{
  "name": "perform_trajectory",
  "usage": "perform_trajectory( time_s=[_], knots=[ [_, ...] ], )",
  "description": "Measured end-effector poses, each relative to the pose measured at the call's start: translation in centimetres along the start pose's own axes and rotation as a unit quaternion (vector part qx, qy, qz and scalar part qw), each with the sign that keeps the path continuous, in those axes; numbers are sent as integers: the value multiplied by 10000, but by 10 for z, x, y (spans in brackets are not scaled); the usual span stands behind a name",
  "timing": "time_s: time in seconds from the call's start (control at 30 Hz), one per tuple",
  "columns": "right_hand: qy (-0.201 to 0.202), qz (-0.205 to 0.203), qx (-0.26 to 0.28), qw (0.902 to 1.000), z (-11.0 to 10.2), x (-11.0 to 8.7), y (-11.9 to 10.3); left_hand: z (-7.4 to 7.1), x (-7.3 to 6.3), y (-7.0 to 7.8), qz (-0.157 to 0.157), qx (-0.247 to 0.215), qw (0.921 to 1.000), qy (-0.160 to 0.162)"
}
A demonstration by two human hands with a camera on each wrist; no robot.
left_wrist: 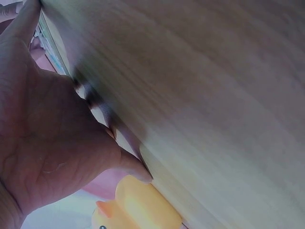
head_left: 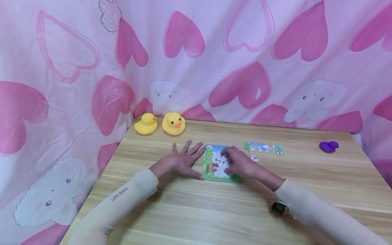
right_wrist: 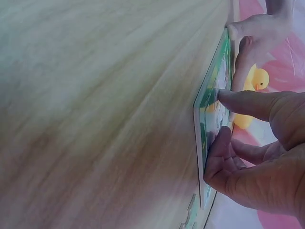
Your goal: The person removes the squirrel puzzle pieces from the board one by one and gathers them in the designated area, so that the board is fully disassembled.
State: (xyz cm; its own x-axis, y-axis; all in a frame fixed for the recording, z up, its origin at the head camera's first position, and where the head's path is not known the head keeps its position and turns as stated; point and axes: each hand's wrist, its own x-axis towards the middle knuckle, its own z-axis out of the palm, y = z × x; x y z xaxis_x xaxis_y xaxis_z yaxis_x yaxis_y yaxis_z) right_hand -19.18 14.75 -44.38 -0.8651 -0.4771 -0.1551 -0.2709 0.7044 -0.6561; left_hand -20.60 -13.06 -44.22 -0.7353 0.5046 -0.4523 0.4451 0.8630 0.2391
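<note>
A jigsaw puzzle board (head_left: 209, 156) with a picture of white cartoon animals and green trees lies flat on the table. My left hand (head_left: 183, 162) rests on the wood at its left side, fingers spread, with thumb tip and fingertips right at the board's edge. Over the right half of the picture is my right hand (head_left: 243, 165), its fingers bent downward. In the right wrist view, its thumb and fingertips touch the face of the board (right_wrist: 206, 102), spaced apart, with no loose piece showing between them. The palm hides part of the picture in the head view.
Several loose puzzle pieces (head_left: 265, 148) lie to the right of the board, one small piece (head_left: 254, 158) closer in. Two yellow rubber ducks (head_left: 146, 124) stand at the back left. A purple duck (head_left: 328, 146) sits far right. A pink heart-patterned curtain (head_left: 190, 68) hangs behind the table.
</note>
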Motion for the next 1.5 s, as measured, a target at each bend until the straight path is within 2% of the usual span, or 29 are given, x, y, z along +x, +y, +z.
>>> perform_trajectory(
  time_s=[0.2,0.53,0.77,0.97,1.1,1.33,1.5],
  knots=[
    [66,-115,124,9998,-2,1,2,-1,1,0,-19,-4,10000,0],
    [-42,-304,-86,9995,-6,5,7,0,2,-2,33,-31,10000,-27],
    [-7,-381,257,9989,-10,2,12,-1,2,1,16,4,10000,3],
    [-99,-479,668,9966,-15,-6,16,-2,0,2,-21,9,10000,-7],
    [-40,-298,597,9978,-22,-16,22,0,-1,1,-9,-12,10000,23],
    [267,-496,362,9978,-43,-37,48,1,-1,1,59,-73,10000,16],
    [403,-386,212,9982,-58,-48,67,2,-1,0,43,-75,10000,44]
  ],
)
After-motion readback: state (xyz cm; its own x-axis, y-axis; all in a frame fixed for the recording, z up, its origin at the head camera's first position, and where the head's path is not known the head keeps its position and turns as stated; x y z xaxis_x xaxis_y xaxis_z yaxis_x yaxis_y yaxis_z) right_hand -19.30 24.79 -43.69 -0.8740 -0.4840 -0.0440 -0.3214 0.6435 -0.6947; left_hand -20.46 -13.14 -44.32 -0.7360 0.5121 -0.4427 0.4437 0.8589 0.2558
